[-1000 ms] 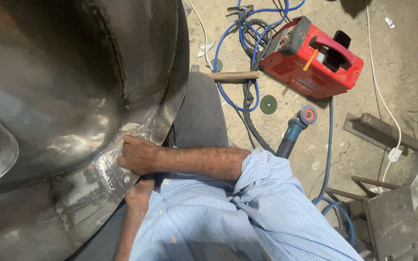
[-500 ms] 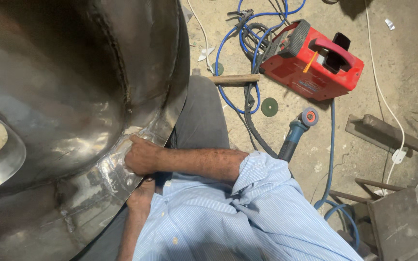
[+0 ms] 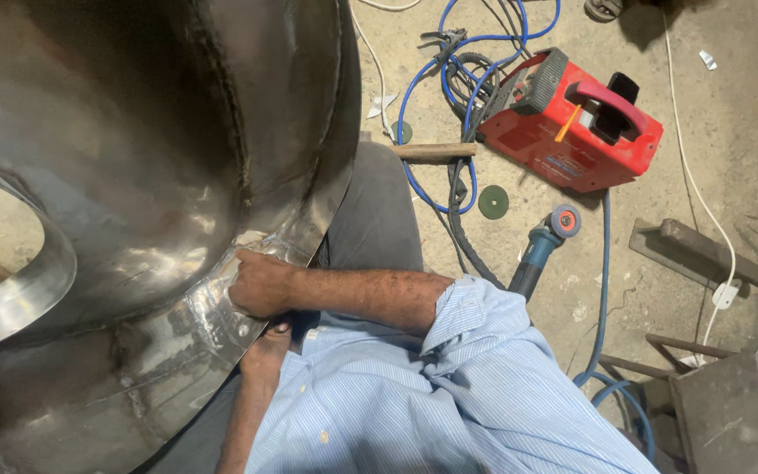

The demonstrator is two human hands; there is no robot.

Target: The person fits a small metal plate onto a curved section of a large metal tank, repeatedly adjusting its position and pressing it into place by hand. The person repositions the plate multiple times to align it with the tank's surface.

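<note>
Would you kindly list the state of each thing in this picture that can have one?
Right hand: closed, knuckles pressed on the metal vessel's shiny flange.
Left hand: mostly hidden beneath the right forearm, grip unclear.
Metal vessel: lying on its side, its mouth facing the left edge of the picture.
Red welding machine: on the floor, handle up, cables attached.
Angle grinder: lying idle on the floor, disc fitted.
Green disc: loose, flat on the floor.
Blue cable: loosely coiled.

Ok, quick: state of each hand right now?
Right hand: fingers curled, pressed on the metal vessel, holding nothing visible.
Left hand: mostly hidden under the right; cannot tell.
</note>
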